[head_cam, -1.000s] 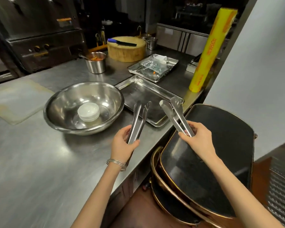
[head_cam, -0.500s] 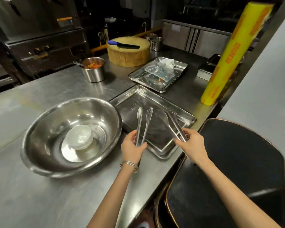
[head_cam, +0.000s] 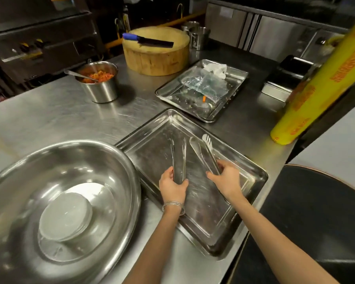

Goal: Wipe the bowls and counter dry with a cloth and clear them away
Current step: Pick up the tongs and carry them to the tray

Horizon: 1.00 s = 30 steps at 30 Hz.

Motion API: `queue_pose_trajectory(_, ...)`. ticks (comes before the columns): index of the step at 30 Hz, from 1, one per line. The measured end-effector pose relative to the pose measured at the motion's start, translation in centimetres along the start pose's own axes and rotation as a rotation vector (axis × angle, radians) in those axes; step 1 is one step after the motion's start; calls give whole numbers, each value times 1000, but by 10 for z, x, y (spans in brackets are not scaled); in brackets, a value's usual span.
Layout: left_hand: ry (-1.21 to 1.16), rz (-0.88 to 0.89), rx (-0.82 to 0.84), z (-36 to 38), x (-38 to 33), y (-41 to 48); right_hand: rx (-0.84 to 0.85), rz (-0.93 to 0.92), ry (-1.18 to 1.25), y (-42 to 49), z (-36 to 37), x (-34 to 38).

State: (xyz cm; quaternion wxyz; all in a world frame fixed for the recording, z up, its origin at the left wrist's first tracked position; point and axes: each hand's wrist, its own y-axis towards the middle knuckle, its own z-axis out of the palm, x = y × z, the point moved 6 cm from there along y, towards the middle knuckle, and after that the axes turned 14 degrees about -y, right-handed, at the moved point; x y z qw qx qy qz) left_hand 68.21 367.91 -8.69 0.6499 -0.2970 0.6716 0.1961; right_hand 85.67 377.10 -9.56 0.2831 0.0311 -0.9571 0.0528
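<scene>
My left hand (head_cam: 173, 187) grips a pair of steel tongs (head_cam: 178, 158) by the handle end, their tips low over a shallow steel tray (head_cam: 252, 193) on the steel counter (head_cam: 55, 117). My right hand (head_cam: 226, 180) holds a second pair of tongs (head_cam: 203, 152) over the same tray, tips pointing away from me. Left of the tray sits a large steel mixing bowl (head_cam: 119, 160) with a small white bowl (head_cam: 67, 216) upturned inside it. No cloth is in sight.
A second tray (head_cam: 166, 95) with a crumpled plastic bag sits further back. A steel pot (head_cam: 103, 91) of orange food, a round wooden block (head_cam: 156, 58) with a cleaver (head_cam: 150, 41), steel cups (head_cam: 197, 35) and a yellow film roll (head_cam: 316, 83) stand around. Black trays (head_cam: 307, 212) lean beside the counter at right.
Both hands have carried their tongs forward from the counter edge to low over the near tray. The camera has moved closer and tilted down.
</scene>
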Motion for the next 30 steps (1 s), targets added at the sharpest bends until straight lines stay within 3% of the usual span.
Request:
queue_pose_trajectory(8, 55, -53, -85, 14, 47, 21, 66, 34, -50, 24, 54, -26)
queue_pose_trajectory(17, 168, -36, -43, 22, 66, 29, -4, -19, -107, 23, 60, -31)
queue_pose_trajectory(24, 319, -82, 64, 23, 48, 22, 94, -67, -286, 16, 43, -15)
queue_pose_trajectory(30, 421, 218, 249, 2, -19, 7, 24, -207, -278, -7, -21, 15)
